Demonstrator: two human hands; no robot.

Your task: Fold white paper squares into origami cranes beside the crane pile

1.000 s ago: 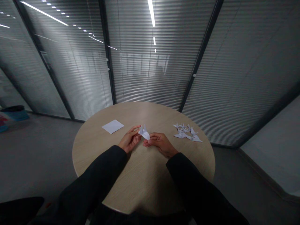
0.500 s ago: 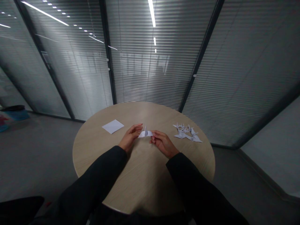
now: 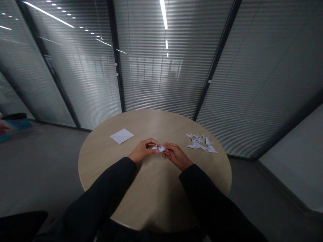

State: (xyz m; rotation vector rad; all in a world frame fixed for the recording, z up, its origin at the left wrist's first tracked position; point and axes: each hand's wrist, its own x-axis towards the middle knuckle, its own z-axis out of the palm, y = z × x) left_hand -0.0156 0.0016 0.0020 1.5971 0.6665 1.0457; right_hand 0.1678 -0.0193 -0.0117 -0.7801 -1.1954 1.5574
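left fingers [image 3: 149, 141], right fingers [image 3: 167, 147] pinch paper crane [image 3: 158, 148]

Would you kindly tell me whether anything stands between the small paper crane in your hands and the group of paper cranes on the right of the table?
Only your right hand does, touching the small paper crane on the side towards the group of paper cranes. Beyond it, no object shows.

Folded paper [image 3: 157, 148]: white
Counter [image 3: 153, 198]: pale tan, fine wood grain
Paper square, left [image 3: 121, 136]: plain white
Paper cranes, right [image 3: 202, 144]: white
Sleeves [image 3: 217, 205]: black
Window blinds [image 3: 161, 84]: grey horizontal stripes
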